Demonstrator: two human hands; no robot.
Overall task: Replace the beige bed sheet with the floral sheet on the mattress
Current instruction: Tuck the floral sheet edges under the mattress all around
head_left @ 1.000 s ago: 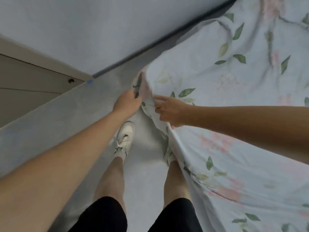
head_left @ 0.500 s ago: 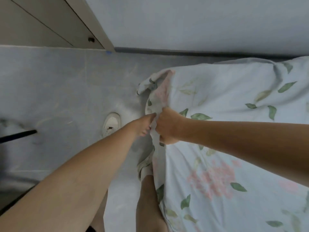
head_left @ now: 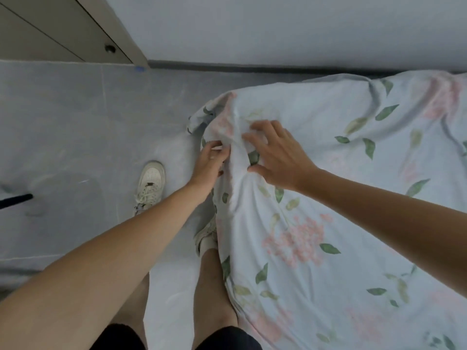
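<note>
- Pale blue floral cotton sheet point(head_left: 328, 198): draped over the bed corner, centre to right of frame.
- Left hand point(head_left: 209, 162): fingers pinching the sheet's edge fold.
- Right hand point(head_left: 275, 152): fingers spread flat, pressing the sheet.
- White lace-up sneaker point(head_left: 149, 185): on grey floor, centre left.

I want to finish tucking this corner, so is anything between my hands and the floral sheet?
Nothing visible. The right hand lies spread on the floral sheet at the corner, and the left hand grips its bunched edge just beside it.
</note>
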